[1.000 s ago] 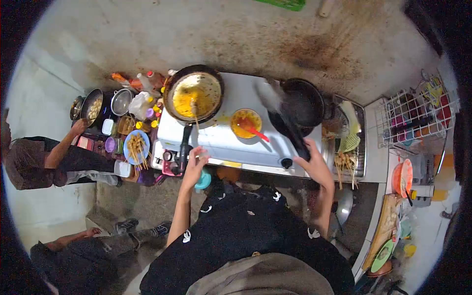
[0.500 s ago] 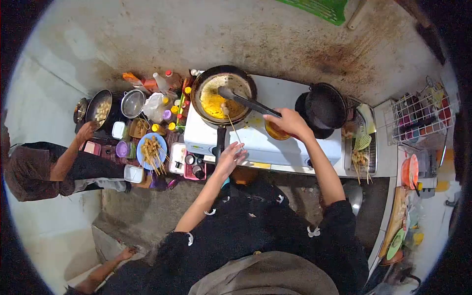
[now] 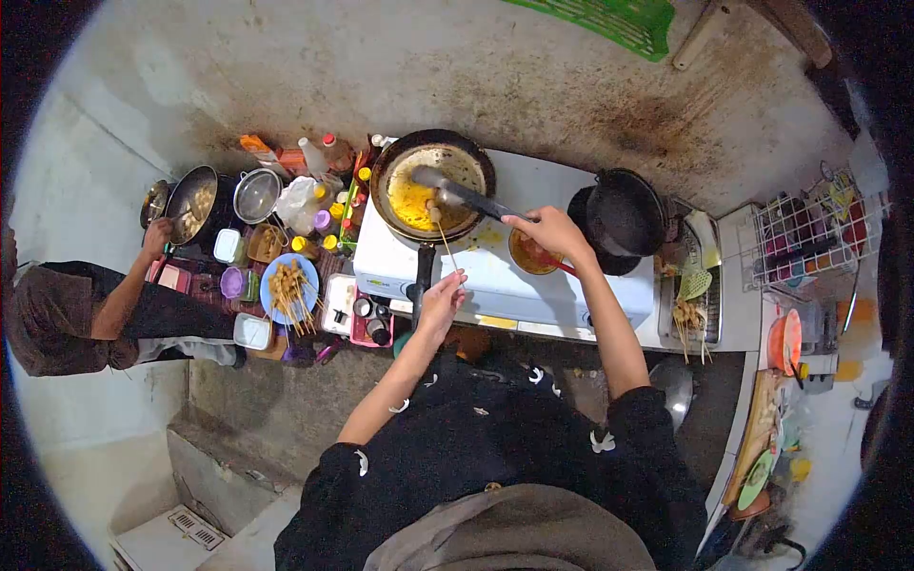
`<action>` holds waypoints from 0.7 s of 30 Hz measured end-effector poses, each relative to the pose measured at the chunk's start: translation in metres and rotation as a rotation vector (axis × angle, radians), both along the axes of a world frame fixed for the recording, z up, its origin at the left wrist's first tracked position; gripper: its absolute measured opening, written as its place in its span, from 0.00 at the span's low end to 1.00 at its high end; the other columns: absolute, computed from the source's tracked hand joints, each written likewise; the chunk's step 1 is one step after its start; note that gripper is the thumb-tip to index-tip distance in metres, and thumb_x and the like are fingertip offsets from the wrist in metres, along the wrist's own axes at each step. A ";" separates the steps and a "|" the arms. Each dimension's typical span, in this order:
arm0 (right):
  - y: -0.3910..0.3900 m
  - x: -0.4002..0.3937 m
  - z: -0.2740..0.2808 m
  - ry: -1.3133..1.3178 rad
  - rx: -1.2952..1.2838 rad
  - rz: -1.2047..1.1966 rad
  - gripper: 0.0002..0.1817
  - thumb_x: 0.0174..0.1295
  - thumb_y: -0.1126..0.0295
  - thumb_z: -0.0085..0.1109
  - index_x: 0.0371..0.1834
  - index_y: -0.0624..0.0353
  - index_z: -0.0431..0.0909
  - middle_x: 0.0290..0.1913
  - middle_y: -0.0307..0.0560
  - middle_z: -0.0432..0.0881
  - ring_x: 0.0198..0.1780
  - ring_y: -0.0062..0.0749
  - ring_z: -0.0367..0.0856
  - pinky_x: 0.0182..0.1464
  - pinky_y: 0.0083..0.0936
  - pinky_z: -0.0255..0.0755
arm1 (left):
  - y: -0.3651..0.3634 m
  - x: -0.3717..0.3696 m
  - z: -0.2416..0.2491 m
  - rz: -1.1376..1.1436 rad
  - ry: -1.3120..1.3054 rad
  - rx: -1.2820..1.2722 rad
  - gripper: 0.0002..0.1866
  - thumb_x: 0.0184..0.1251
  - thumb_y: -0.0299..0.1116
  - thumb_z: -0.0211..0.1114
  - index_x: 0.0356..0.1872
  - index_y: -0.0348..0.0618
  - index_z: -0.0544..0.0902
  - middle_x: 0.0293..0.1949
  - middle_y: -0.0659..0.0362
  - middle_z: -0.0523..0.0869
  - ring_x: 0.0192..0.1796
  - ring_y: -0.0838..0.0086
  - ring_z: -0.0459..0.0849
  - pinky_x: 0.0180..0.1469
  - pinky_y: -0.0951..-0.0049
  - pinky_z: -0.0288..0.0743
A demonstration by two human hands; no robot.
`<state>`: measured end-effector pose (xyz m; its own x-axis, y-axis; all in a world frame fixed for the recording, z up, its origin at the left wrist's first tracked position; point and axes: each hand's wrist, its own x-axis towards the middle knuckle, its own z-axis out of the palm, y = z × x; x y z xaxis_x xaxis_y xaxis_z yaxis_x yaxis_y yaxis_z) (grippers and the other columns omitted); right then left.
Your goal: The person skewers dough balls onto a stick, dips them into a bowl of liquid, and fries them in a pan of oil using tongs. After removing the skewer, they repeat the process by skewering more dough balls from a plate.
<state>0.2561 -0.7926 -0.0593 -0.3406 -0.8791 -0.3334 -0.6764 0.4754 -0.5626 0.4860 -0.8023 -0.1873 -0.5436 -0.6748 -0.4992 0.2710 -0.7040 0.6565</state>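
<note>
A dark frying pan (image 3: 476,162) sits on the white stove with yellow egg (image 3: 409,204) in it. One skewer (image 3: 443,238) has its food-covered tip over the egg and its bare stick reaching over the pan's near rim. The fingers of my left hand (image 3: 442,301) are pinched at that stick's lower end. My right hand (image 3: 552,235) is closed round the handle of a black spatula (image 3: 466,197), whose blade lies over the egg beside the skewer. Below my right hand stands a bowl of orange-yellow liquid (image 3: 531,255) with a red handle showing.
A black pot (image 3: 624,214) stands on the stove's right side. Skewers (image 3: 687,319) lie in a tray at right. To the left, a blue plate (image 3: 276,309) holds several skewers among jars and bottles. Another person's hand (image 3: 158,234) is at a second pan (image 3: 193,200).
My left hand's fingers have closed onto the skewer's end. The spatula blade has shifted slightly left over the egg. A second co-worker's arm at lower left has gone from view.
</note>
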 end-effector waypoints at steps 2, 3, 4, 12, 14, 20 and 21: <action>0.000 0.000 -0.001 0.059 -0.019 0.000 0.35 0.49 0.37 0.52 0.22 0.67 0.80 0.15 0.52 0.78 0.25 0.40 0.81 0.35 0.32 0.73 | 0.001 -0.002 -0.003 0.038 -0.005 0.021 0.19 0.64 0.35 0.58 0.53 0.37 0.73 0.43 0.62 0.79 0.33 0.84 0.73 0.38 0.86 0.69; 0.000 0.000 -0.002 0.116 -0.036 -0.003 0.35 0.50 0.38 0.53 0.21 0.67 0.80 0.15 0.49 0.77 0.23 0.37 0.80 0.34 0.29 0.72 | 0.001 -0.003 -0.004 0.073 -0.012 0.044 0.19 0.64 0.35 0.58 0.53 0.37 0.73 0.44 0.62 0.79 0.33 0.83 0.73 0.38 0.86 0.69; 0.001 0.001 -0.003 0.117 -0.039 0.000 0.35 0.50 0.38 0.53 0.21 0.67 0.80 0.15 0.49 0.77 0.23 0.37 0.80 0.34 0.29 0.72 | 0.003 -0.004 -0.004 0.077 -0.011 0.041 0.19 0.64 0.35 0.58 0.53 0.37 0.73 0.44 0.62 0.79 0.33 0.83 0.73 0.38 0.86 0.69; 0.004 0.002 -0.008 0.104 -0.076 0.016 0.35 0.48 0.35 0.52 0.21 0.65 0.80 0.16 0.54 0.78 0.22 0.39 0.80 0.33 0.34 0.73 | 0.003 -0.014 -0.012 0.242 -0.013 0.116 0.18 0.65 0.34 0.57 0.53 0.38 0.72 0.43 0.61 0.78 0.34 0.81 0.73 0.41 0.81 0.71; 0.004 0.002 -0.004 -0.008 -0.040 -0.009 0.35 0.48 0.35 0.53 0.21 0.65 0.80 0.16 0.54 0.77 0.22 0.39 0.80 0.33 0.34 0.73 | 0.003 -0.015 -0.008 0.249 -0.004 0.134 0.17 0.65 0.34 0.56 0.53 0.39 0.72 0.43 0.61 0.78 0.35 0.81 0.73 0.41 0.80 0.71; 0.004 0.002 -0.018 -0.041 0.010 -0.052 0.35 0.47 0.35 0.53 0.24 0.63 0.82 0.16 0.53 0.77 0.22 0.39 0.80 0.33 0.34 0.72 | 0.008 -0.009 0.001 0.197 0.031 0.291 0.18 0.65 0.39 0.55 0.53 0.42 0.71 0.44 0.62 0.78 0.41 0.77 0.74 0.46 0.76 0.70; 0.004 0.000 -0.028 -0.036 -0.016 -0.017 0.35 0.47 0.34 0.53 0.25 0.62 0.82 0.16 0.53 0.77 0.23 0.39 0.80 0.33 0.34 0.72 | 0.012 -0.003 0.009 0.077 0.044 0.321 0.18 0.65 0.39 0.55 0.53 0.42 0.70 0.45 0.62 0.78 0.41 0.76 0.75 0.46 0.76 0.70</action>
<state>0.2560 -0.7889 -0.0873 -0.3435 -0.8788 -0.3313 -0.6476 0.4771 -0.5941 0.4831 -0.7905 -0.1784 -0.5229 -0.5269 -0.6700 0.3551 -0.8492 0.3908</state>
